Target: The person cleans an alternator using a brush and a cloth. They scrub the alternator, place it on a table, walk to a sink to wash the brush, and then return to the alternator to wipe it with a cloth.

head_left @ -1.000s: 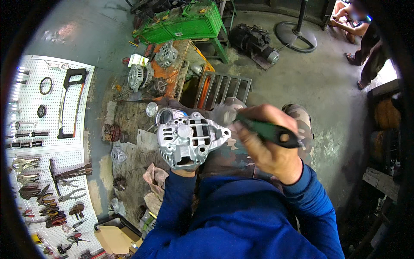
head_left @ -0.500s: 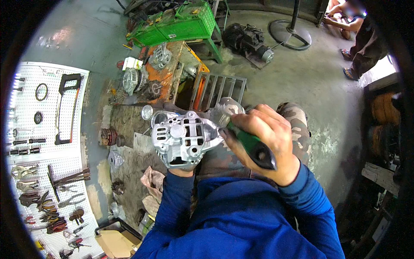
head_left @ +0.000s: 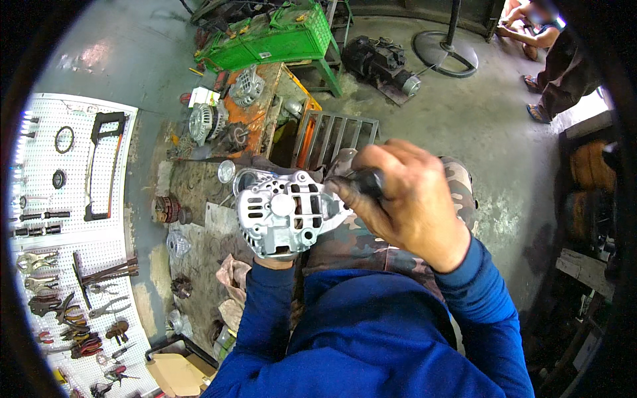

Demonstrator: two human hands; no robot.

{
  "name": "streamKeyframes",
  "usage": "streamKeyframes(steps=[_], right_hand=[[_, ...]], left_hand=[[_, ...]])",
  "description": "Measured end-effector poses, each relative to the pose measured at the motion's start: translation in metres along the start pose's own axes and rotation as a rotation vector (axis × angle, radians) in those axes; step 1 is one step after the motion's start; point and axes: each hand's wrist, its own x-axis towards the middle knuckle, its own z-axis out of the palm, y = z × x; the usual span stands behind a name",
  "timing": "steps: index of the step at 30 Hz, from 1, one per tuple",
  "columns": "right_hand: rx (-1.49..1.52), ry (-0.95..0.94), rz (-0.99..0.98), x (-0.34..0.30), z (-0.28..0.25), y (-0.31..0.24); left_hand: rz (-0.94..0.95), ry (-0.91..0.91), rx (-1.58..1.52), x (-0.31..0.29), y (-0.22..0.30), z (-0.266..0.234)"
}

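Note:
A silver alternator [head_left: 282, 212] with slotted openings sits over my lap. My left hand [head_left: 275, 262] grips it from beneath; the fingers are hidden behind the casting and only the wrist side shows. Wrapped round a brush [head_left: 369, 181], my right hand [head_left: 415, 199] is closed at the alternator's right side, close to its pointed mounting lug. Only the brush's dark handle end is plain now; its bristles are hidden. Whether the bristles touch the metal I cannot tell.
To the left lies a stained work surface [head_left: 199, 232] with a rag [head_left: 233, 282] and loose parts. More alternators [head_left: 207, 123] stand ahead near an orange bench. A metal rack [head_left: 338, 136] is beyond my knees. Tools hang on a white pegboard [head_left: 73, 172]. Another person crouches far right.
My right hand has turned and risen slightly, tipping the brush so its green handle no longer shows. The alternator has shifted slightly right in my left hand.

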Motion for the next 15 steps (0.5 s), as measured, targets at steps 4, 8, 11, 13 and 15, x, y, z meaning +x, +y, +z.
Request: streamKeyframes(steps=[4, 8, 11, 13, 15], right_hand=[[0.128, -0.234, -0.043, 0.006, 0.001, -0.003], [-0.074, 0.029, -0.050, 0.010, -0.011, 0.003], [0.029, -0.018, -0.037, 0.001, -0.017, 0.003], [0.181, -0.145, 0.006, -0.009, -0.009, 0.004], [0.148, -0.135, -0.021, -0.015, 0.007, 0.009]], left_hand=[[0.063, -0.025, 0.238, 0.000, 0.000, -0.003], [-0.055, -0.196, -0.039, -0.005, 0.002, -0.002], [-0.086, -0.100, -0.196, -0.004, 0.002, -0.003], [-0.019, -0.026, 0.070, -0.001, 0.000, -0.006], [0.094, 0.034, 0.843, 0.000, -0.003, -0.011]])
